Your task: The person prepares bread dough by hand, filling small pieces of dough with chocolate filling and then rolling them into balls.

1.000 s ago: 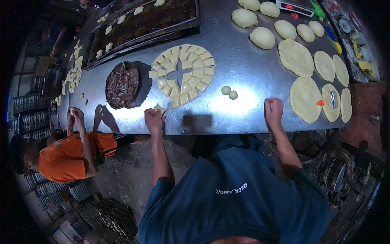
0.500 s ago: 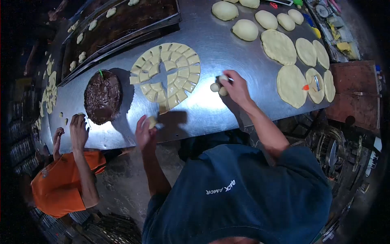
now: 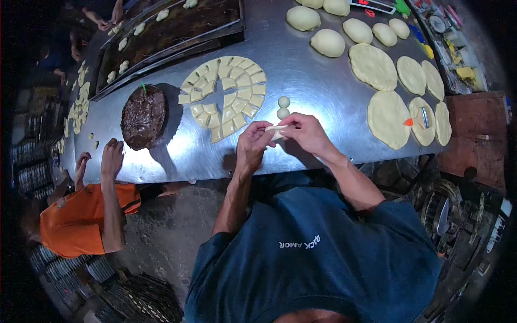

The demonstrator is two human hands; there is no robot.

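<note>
Over the metal table's near side, my left hand [image 3: 253, 144] and my right hand [image 3: 308, 135] meet. Between their fingertips they pinch and stretch a small piece of pale dough [image 3: 277, 132]. Just beyond the fingers, two small dough balls [image 3: 283, 102] rest close together on the metal. To the left of my hands lies a round of dough cut into many small pieces [image 3: 237, 110], with gaps in its middle. Farther left is a dark brown, glossy mound of filling [image 3: 143, 118] with a green-handled tool [image 3: 144, 86] stuck in it.
Flattened dough rounds [image 3: 372, 67] and thick dough lumps [image 3: 328, 43] sit at the right. An orange-tipped tool [image 3: 409, 122] lies on one round. A dark baking tray [image 3: 172, 40] with shaped dough stands back left. A co-worker in an orange shirt [image 3: 75, 223] works at the left.
My left hand has moved right with its dough piece to meet my right hand. My right hand has left the dough balls and come nearer; both now work the dough together.
</note>
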